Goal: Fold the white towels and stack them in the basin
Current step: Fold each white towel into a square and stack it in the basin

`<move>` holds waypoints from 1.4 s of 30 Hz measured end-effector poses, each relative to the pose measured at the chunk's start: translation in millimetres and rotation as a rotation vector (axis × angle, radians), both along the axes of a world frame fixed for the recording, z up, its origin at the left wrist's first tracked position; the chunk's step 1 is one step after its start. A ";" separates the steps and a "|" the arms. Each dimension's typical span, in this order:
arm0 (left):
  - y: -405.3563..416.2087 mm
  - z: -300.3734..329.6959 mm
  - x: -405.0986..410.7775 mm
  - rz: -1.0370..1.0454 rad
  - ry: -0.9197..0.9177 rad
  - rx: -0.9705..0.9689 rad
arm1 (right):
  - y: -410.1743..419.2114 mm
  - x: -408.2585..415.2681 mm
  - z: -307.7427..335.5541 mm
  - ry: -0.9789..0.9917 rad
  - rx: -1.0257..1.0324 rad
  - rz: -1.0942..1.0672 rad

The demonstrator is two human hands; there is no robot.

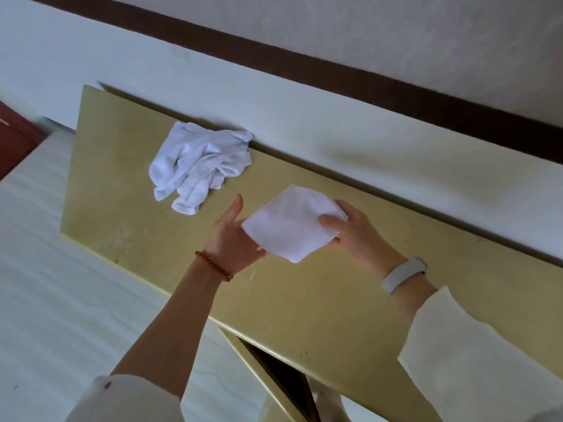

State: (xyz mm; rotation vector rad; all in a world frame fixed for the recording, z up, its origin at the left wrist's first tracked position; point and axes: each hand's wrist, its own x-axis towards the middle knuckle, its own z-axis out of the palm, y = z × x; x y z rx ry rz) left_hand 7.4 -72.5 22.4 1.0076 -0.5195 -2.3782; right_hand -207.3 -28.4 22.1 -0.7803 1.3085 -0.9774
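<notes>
- I hold a small folded white towel [292, 223] in the air just above a yellowish table top [335, 300], between my two hands.
- My right hand [356, 236] pinches the towel's right edge, thumb on top and fingers curled beneath it.
- My left hand [233, 239] is spread, palm up, fingers under the towel's left side, supporting rather than gripping.
- To finish this step well, I judge I should keep the edges lined up and the layers pressed flat so the square does not spring apart on the way to the basin.
- No basin is in view, so I cannot tell where the stack goes.
- A crumpled white towel [198, 166] lies unfolded farther back on the table, against a pale wall [274, 102] with a dark brown band [304, 68].
- Left of the table is a white striped surface [45, 269], perhaps bedding.
- A beaded bracelet [213, 265] circles my left wrist; a white band [403, 275] my right.
</notes>
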 end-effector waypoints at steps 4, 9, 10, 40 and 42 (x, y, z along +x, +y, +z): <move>13.9 16.5 1.6 -0.185 -0.222 -0.137 | -4.5 -9.5 28.0 0.145 -0.076 0.298; 45.7 15.0 -9.7 0.213 -0.881 -0.608 | 0.3 15.5 15.0 0.095 0.048 0.129; 53.3 14.8 -8.1 0.311 -0.950 -0.646 | 4.9 24.4 7.6 0.000 0.140 0.097; 476.1 133.0 621.1 1.074 -2.003 -0.328 | 309.8 742.4 131.3 0.571 -1.071 0.681; 500.6 129.9 668.0 1.093 -2.052 -0.249 | 325.7 797.4 130.2 0.536 -1.087 0.747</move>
